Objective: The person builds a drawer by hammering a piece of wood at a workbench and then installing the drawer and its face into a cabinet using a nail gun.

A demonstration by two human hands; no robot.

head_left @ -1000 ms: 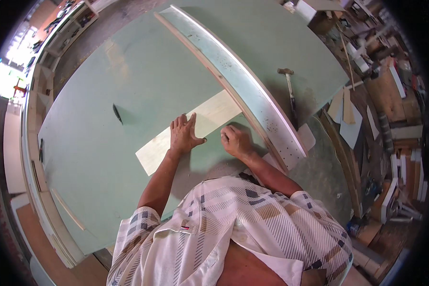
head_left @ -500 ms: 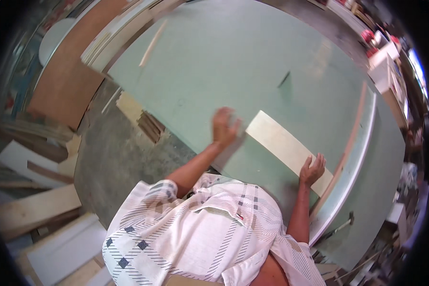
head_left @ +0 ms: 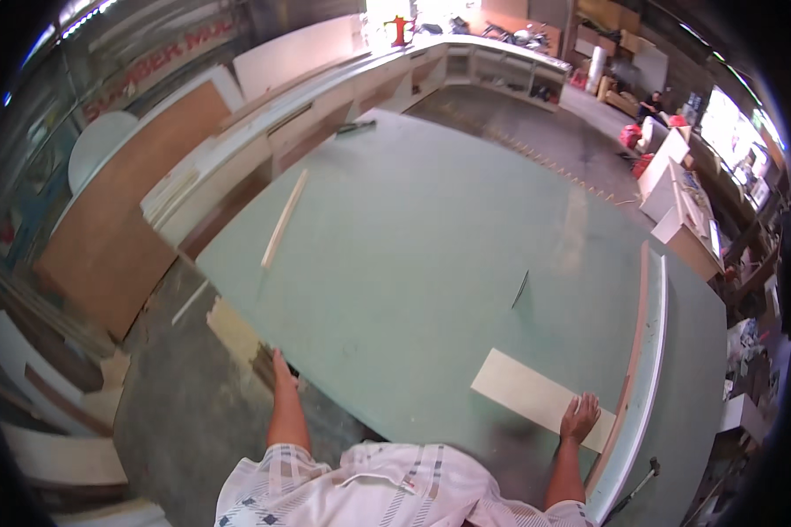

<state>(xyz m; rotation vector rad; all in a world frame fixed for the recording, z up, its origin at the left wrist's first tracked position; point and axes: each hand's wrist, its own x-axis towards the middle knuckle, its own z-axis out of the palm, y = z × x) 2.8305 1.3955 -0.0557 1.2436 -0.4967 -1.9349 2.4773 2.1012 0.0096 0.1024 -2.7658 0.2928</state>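
A pale rectangular wooden board [head_left: 523, 386] lies flat on the green tabletop [head_left: 404, 255]. Its right end meets a long brown strip [head_left: 631, 351] with a white-edged rail beside it. My right hand [head_left: 580, 417] rests on that end of the board, fingers stretched out and gripping nothing. Off the table's left edge, my left hand [head_left: 283, 371] reaches out beside a small stack of brown wood strips [head_left: 260, 365], which it partly covers. I see that hand nearly edge-on, with thumb and fingers apart; whether it touches the strips is unclear.
A thin pale stick [head_left: 285, 220] lies on the tabletop's left side, a dark slim tool [head_left: 520, 290] nearer the middle. A hammer [head_left: 637, 487] lies right of the rail. Panels [head_left: 123, 211] lean at left; a person [head_left: 650, 107] sits far off at right.
My left hand has moved left, from over the table beside the board to beyond the table's edge near the strips. My right hand stays on the board. The view has tilted up.
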